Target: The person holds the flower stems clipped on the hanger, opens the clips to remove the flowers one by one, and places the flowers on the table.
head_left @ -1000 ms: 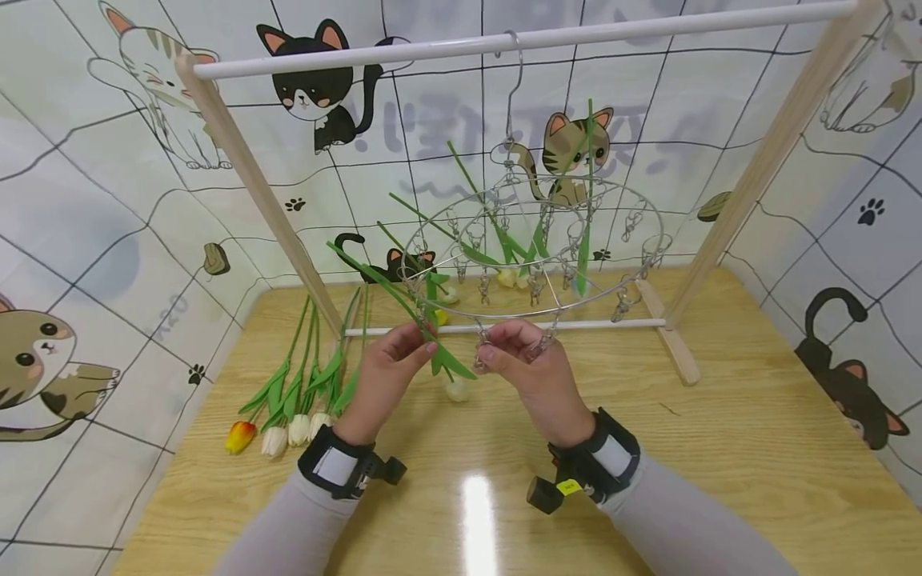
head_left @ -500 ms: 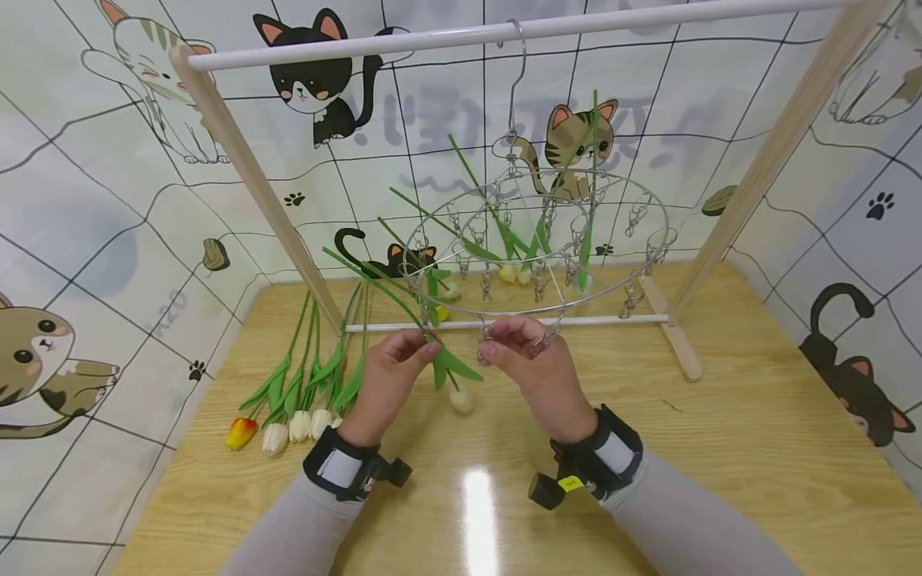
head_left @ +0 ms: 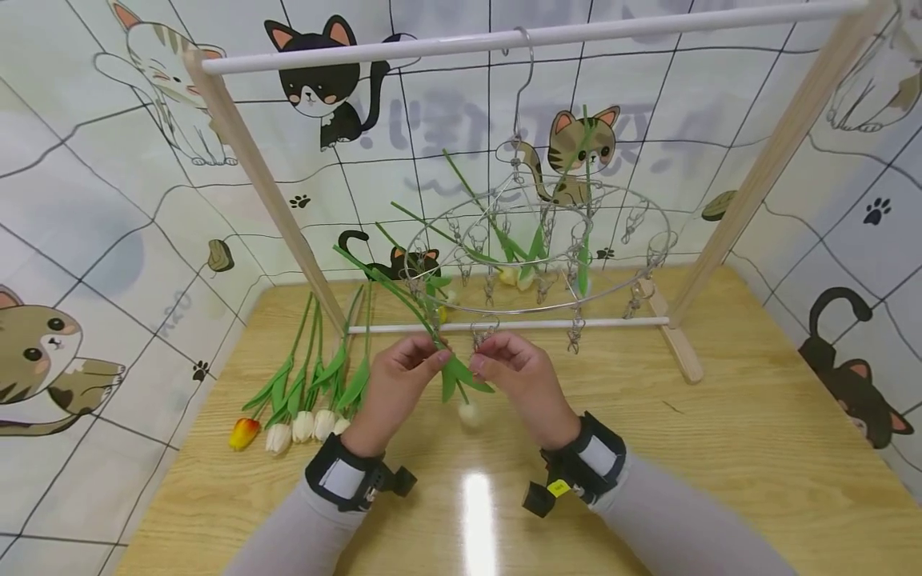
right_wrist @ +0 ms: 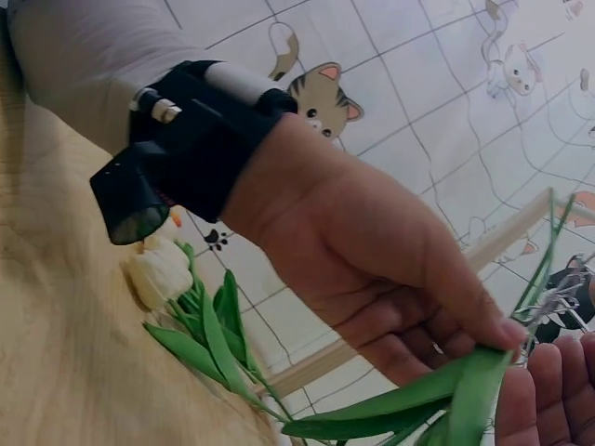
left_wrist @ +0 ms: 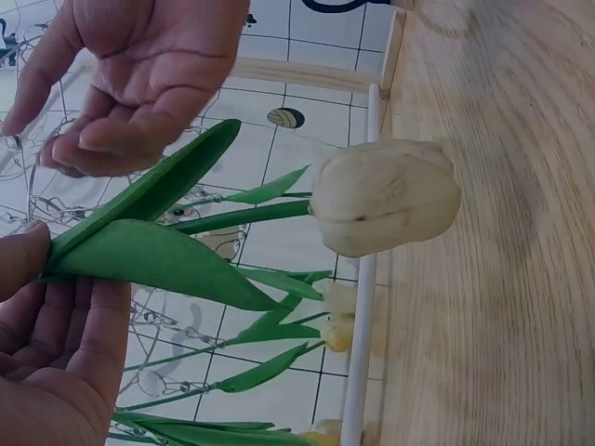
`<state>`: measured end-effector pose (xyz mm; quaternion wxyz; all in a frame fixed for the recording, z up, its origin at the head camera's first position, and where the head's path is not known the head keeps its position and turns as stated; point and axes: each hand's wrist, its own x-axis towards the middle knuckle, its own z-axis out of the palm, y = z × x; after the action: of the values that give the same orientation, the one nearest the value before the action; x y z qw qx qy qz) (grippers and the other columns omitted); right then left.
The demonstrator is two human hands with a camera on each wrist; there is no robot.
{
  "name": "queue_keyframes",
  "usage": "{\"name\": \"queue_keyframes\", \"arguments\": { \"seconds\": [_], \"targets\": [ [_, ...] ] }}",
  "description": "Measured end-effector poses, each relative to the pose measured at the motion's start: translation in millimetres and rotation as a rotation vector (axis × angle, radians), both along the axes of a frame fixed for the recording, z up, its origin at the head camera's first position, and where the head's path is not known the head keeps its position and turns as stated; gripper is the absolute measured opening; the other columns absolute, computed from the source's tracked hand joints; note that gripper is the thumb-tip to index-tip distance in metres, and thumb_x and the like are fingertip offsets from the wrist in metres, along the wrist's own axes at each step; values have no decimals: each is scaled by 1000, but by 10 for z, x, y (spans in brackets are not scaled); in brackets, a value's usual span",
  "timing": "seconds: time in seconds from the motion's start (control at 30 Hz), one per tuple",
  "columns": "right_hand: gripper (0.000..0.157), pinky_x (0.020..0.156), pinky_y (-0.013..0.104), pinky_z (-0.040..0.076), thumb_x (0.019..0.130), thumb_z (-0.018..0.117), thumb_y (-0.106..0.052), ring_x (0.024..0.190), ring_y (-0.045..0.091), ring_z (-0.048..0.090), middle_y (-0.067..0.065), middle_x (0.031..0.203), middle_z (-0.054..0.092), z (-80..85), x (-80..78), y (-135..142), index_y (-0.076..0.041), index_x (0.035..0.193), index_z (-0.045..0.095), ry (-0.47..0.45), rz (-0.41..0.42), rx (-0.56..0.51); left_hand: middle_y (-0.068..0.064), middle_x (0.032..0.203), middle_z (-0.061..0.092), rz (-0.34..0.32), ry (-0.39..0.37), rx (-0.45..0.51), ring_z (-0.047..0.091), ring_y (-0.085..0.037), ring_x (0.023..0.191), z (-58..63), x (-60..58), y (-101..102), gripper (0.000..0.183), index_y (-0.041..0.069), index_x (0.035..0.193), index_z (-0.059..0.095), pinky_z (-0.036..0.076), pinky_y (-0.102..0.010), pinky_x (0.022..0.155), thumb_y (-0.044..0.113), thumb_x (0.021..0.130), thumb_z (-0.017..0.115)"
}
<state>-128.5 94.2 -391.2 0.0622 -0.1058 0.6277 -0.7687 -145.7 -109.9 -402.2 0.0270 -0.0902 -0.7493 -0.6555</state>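
Observation:
My left hand [head_left: 405, 376] pinches the green stem of a white tulip [left_wrist: 386, 198], between thumb and fingers near its leaves [head_left: 461, 376]. The flower points down toward the table and the stem slants up past a wire clip [head_left: 435, 316] on the rim of a round metal hanger [head_left: 504, 310]. Beside it is my right hand [head_left: 526, 384], thumb and fingers bent, fingertips right by another wire clip [head_left: 485, 328]. Whether they grip that clip is hidden. In the right wrist view, the left hand [right_wrist: 381, 251] is seen holding the stem, its leaves hanging down.
The hanger hooks over a white bar [head_left: 403, 50] on a wooden stand. Several tulips hang in its rear clips, such as one yellowish tulip [head_left: 508, 276]. White tulips [head_left: 302, 426] and an orange-yellow tulip [head_left: 244, 434] lie on the table's left. One freely hanging clip [head_left: 575, 330] is right of my hands.
My right hand has shifted slightly left toward the tulip, and the clip that was against its fingers on the right now hangs free. The left hand has moved a little right with the tulip.

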Motion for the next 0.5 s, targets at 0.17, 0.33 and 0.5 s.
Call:
{"name": "queue_keyframes", "arguments": {
  "seconds": [0.17,0.33,0.5],
  "targets": [
    [30,96,34,60,97,73,-14,100,13,68,1,108,68,-60,46,-66,5,117,62,-30,3,33,-3,98,76,-21,2,-5,69,-13,87,33,55,32,13,8,101,74,55,-22,74,20,96,77],
    [29,92,28,60,98,72,-13,102,15,67,3,110,67,-78,64,-77,4,119,63,16,-28,68,-4,96,76,-31,7,-26,71,-11,87,49,107,71,11,7,100,74,57,-22,76,16,95,77],
    [27,90,24,59,98,73,-14,104,16,66,8,114,67,-46,56,-59,0,119,64,52,-51,62,-7,94,75,-63,22,-26,69,-11,84,77,170,109,11,3,101,74,57,-22,74,12,95,76]
  ]
}}
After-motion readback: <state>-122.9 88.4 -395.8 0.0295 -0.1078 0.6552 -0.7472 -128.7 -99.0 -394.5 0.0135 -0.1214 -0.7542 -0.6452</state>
